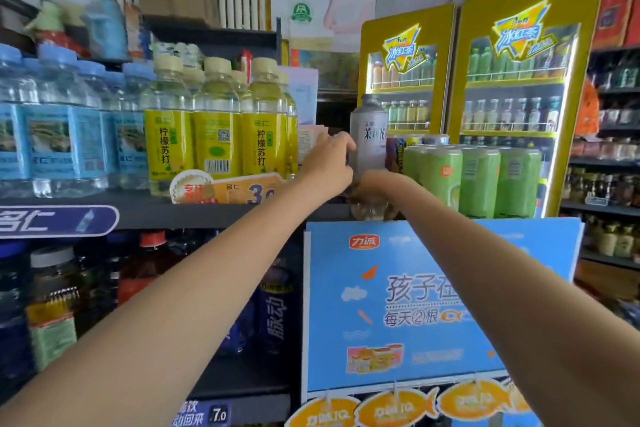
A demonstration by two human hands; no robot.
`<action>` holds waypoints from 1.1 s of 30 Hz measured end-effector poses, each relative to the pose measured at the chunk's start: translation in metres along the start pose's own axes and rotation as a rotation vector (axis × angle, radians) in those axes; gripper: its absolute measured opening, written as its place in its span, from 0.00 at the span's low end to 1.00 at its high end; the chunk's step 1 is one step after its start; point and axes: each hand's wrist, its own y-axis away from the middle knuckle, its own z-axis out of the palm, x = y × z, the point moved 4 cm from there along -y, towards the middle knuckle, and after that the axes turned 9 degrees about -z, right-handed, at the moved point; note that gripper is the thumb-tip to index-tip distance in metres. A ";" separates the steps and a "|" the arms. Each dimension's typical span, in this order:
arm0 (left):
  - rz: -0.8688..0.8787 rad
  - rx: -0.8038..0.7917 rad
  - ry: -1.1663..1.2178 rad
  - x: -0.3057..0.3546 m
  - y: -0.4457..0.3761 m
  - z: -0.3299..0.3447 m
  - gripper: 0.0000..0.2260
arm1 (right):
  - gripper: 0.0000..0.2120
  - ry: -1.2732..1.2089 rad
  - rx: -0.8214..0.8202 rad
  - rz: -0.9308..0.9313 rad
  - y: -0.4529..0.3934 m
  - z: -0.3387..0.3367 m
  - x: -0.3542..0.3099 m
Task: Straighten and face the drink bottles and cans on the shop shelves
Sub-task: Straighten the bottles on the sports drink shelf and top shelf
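A tall silver-white tea bottle (pixel 370 135) stands upright at the right end of the upper shelf (pixel 207 210). My left hand (pixel 329 163) grips its left side with the fingers curled round the label. My right hand (pixel 372 184) holds the bottle low, near its base; its fingers are mostly hidden behind the wrist. Left of the bottle stand yellow lemon soda bottles (pixel 216 128) and blue-labelled water bottles (pixel 55 128). Green cans (pixel 478 177) stand in a block just to its right.
A blue cardboard display (pixel 433 305) with hanging orange packets rises below my right arm. Dark drink bottles (pixel 273 308) fill the lower shelf. Two yellow drink fridges (pixel 512 80) stand behind the cans. More shelves line the right wall.
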 end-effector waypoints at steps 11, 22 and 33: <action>-0.336 -0.459 1.076 0.023 0.018 -0.012 0.20 | 0.09 -0.996 0.469 -0.044 0.069 -0.089 -0.011; -0.120 -0.013 0.939 0.031 -0.010 -0.061 0.13 | 0.17 -1.287 0.369 -0.525 0.074 -0.086 -0.024; 0.169 0.469 -0.531 0.010 -0.032 -0.134 0.13 | 0.40 -1.041 0.405 -0.298 -0.038 -0.071 -0.044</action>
